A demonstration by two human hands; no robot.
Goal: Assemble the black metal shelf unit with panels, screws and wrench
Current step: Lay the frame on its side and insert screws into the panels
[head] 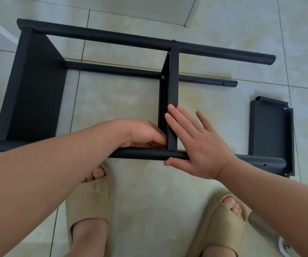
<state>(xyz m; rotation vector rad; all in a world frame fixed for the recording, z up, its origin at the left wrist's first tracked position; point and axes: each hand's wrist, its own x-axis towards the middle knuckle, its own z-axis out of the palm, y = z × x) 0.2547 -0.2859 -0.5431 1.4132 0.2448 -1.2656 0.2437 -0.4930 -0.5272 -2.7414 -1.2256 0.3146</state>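
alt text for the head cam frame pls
Two bare hands steady the middle panel of a half-built black shelf frame lying on a tiled floor: right hand flat against it, left hand curled at its inner corner. A loose panel lies to the right.

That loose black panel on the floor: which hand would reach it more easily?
Probably the right hand: it lies open against the middle panel, nearer the loose panel. The left hand is tucked inside the frame, fingers curled.
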